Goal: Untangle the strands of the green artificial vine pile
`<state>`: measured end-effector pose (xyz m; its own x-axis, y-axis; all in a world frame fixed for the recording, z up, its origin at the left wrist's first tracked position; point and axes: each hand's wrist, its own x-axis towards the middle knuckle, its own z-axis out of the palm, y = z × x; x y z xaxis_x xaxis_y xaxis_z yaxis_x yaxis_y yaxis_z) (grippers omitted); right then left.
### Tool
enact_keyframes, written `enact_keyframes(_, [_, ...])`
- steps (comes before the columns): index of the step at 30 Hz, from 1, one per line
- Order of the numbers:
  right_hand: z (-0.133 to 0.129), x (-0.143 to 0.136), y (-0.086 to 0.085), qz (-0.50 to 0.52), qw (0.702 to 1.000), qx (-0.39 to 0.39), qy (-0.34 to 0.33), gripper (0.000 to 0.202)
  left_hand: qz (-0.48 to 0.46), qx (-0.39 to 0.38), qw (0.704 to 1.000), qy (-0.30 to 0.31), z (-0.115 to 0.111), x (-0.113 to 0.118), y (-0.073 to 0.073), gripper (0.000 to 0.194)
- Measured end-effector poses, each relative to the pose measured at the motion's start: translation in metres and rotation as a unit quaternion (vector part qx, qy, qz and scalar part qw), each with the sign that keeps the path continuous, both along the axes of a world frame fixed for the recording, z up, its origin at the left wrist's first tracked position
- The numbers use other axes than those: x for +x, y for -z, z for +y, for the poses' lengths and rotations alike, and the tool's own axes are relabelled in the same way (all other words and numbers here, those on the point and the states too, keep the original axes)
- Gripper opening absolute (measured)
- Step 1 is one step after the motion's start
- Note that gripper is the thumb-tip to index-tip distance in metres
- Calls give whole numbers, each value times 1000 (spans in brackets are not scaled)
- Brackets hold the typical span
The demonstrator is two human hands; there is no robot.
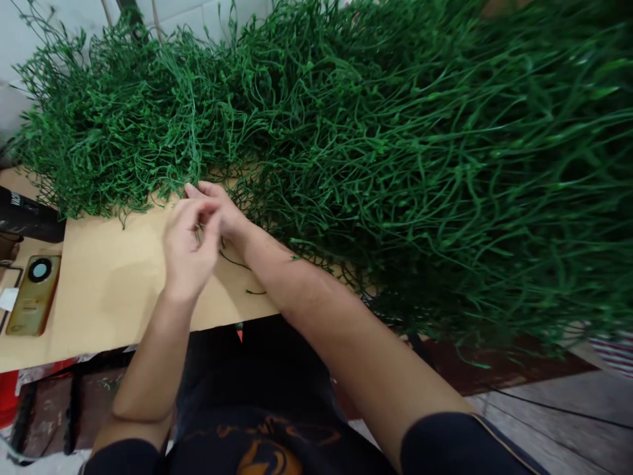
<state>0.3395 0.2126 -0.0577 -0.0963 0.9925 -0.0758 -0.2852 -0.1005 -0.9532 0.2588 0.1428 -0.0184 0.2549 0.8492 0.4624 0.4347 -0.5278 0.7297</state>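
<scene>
A big heap of thin green artificial-looking plant stems [316, 125] with small tips spreads across the cardboard sheet [119, 277]. At the heap's near edge, my right hand [222, 208] has its fingertips closed at the lower end of some paler green stems [192, 132] that run up over the heap. My left hand [190, 247] is just in front of it, thumb and fingers pinched together and slightly blurred. Whatever sits in that pinch is too small to make out. The left fingers partly cover the right hand.
A gold phone [33, 293] and a black cylinder [30, 214] lie at the left. Loose stem bits [254, 291] rest on the cardboard near my right forearm. White tiles [188, 23] rise behind the heap. A dark cable [558, 409] crosses the lower right.
</scene>
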Motion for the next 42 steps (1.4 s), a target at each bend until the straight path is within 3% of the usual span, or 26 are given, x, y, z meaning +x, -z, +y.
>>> enact_keyframes(3, [-1, -2, -5, 20, 999, -9, 46, 32, -60, -6, 988, -143, 13, -30, 17, 27])
enact_keyframes(5, [-2, -4, -8, 20, 997, -13, 75, 31, -84, -27, 979, -181, 19, -39, 26, 40])
enact_keyframes(9, [-6, -5, -8, -12, 994, 45, 101, 32, -124, -149, 977, -90, 23, -34, 33, 33])
enact_keyframes(12, [-8, -5, -4, -68, 988, 101, 100, 33, -146, -169, 974, -39, 21, -29, 33, 24])
enact_keyframes(16, [-8, -4, -3, -91, 986, 115, 80, 31, -166, -170, 970, -55, 18, -32, 33, 20])
enact_keyframes(23, [-4, 1, -1, -92, 984, 127, 82, 29, -113, -202, 971, -58, 11, -33, 31, 27])
enact_keyframes(30, [5, -6, 10, -237, 960, 121, 91, 41, -53, -223, 973, -35, 0, -30, 27, 40])
enact_keyframes(39, [2, -7, 5, -289, 950, 84, 83, 38, -51, -205, 975, -68, -5, -34, 29, 37])
enact_keyframes(42, [1, -5, 4, -287, 950, 79, 98, 36, -3, -205, 974, -92, 0, -44, 25, 29])
